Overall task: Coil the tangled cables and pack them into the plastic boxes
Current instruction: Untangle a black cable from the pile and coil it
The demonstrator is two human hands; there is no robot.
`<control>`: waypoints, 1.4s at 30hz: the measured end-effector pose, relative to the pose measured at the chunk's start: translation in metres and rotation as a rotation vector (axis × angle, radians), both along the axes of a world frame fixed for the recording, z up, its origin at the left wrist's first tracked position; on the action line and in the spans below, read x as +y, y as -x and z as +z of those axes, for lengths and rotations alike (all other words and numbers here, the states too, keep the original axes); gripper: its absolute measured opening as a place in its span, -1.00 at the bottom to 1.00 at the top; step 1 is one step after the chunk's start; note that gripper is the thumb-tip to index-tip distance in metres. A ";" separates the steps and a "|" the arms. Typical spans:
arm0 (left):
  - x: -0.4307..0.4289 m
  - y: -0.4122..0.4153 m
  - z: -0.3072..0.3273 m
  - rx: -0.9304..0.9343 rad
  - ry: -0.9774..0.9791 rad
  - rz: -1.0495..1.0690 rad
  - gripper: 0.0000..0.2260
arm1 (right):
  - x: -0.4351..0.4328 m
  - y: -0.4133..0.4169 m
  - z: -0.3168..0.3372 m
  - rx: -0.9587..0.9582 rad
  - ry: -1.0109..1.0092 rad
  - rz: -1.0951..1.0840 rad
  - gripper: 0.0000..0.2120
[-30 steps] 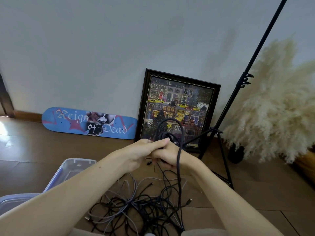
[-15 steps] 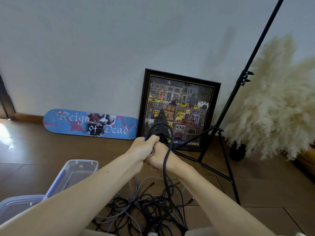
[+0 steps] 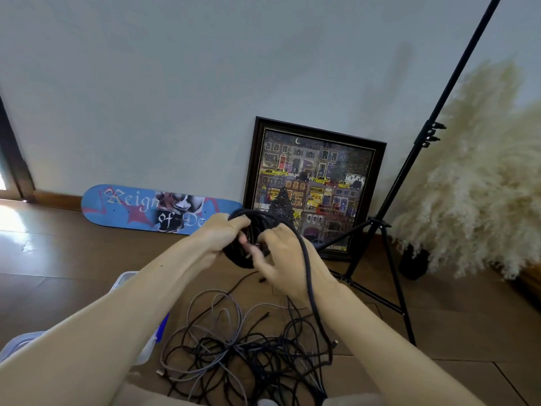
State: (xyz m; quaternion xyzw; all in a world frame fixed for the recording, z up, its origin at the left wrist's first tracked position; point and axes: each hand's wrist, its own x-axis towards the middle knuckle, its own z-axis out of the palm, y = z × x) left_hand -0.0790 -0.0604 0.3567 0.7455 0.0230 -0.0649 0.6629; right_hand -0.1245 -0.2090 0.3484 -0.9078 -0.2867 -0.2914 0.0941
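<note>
A coil of black cable is held up in front of me. My left hand grips its left side with thumb over the top. My right hand is at the coil's right side, and the cable's loose tail runs over the back of it and down to the floor. Whether its blurred fingers hold the cable I cannot tell. A tangle of black and grey cables lies on the floor below. Clear plastic boxes sit at lower left, mostly hidden by my left arm.
A blue skateboard deck and a framed picture lean on the wall. A black light stand spreads its legs at right, beside a pampas grass plant in a dark pot.
The coil has grown thicker and moved slightly left. My right hand has come off my left hand and swung down to the coil's right side, carrying the tail round.
</note>
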 end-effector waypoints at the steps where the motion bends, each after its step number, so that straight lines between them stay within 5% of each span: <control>1: 0.004 0.002 0.000 0.013 -0.029 -0.033 -0.73 | -0.003 -0.004 0.004 0.135 0.000 -0.048 -0.70; 3: 0.010 0.004 -0.001 0.040 -0.075 -0.086 -0.77 | -0.013 -0.010 0.009 0.505 -0.207 -0.067 -0.60; 6: 0.013 0.004 -0.001 0.069 -0.062 -0.171 -0.93 | -0.039 -0.018 0.014 1.089 -0.945 0.001 -0.56; 9: 0.005 0.008 -0.002 0.089 -0.089 -0.243 -0.92 | -0.064 -0.019 0.014 1.370 -1.270 -0.008 -0.57; 16: -0.017 0.019 0.004 0.253 -0.043 -0.512 -0.92 | -0.071 -0.030 0.009 1.096 -1.503 -0.058 -0.82; 25: -0.021 0.018 0.003 0.288 0.196 -0.447 -0.83 | -0.075 -0.030 0.002 1.036 -1.050 -0.379 -0.90; 30: -0.025 0.012 0.000 0.266 0.246 -0.310 -0.90 | -0.058 -0.026 0.012 0.699 -1.050 -0.417 -0.88; 33: -0.027 0.010 -0.004 0.175 0.134 -0.211 -0.87 | -0.050 -0.020 0.027 0.901 -1.301 -0.340 -0.74; 37: -0.029 0.011 -0.006 -0.095 -0.297 -0.224 -0.87 | -0.028 -0.008 0.026 1.341 -1.420 -0.282 -0.57; 42: -0.038 0.023 -0.005 -0.257 -0.543 -0.215 -0.85 | -0.021 -0.005 0.020 1.517 -1.744 -0.202 -0.39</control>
